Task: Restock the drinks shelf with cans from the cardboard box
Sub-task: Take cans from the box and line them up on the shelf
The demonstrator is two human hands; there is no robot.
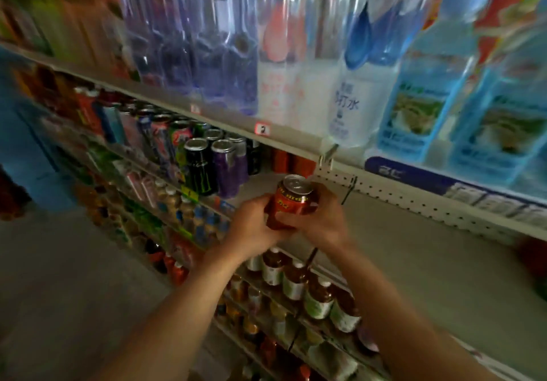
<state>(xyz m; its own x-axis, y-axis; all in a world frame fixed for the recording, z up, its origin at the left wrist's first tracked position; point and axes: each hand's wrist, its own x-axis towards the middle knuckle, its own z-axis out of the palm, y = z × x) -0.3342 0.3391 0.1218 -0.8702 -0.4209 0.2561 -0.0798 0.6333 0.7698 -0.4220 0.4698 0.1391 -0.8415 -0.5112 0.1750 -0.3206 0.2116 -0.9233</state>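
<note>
A red can with a silver top stands upright between both hands, just above the front of the grey drinks shelf. My left hand wraps its left side and my right hand wraps its right side. Red cans of the same kind stand at the back of that shelf. To their left are a black can and a purple can. The cardboard box is out of view.
Large water bottles fill the shelf above, close over the hands. Brown bottled drinks line the shelf below. A wire divider stands just right of the held can. Grey floor lies to the left.
</note>
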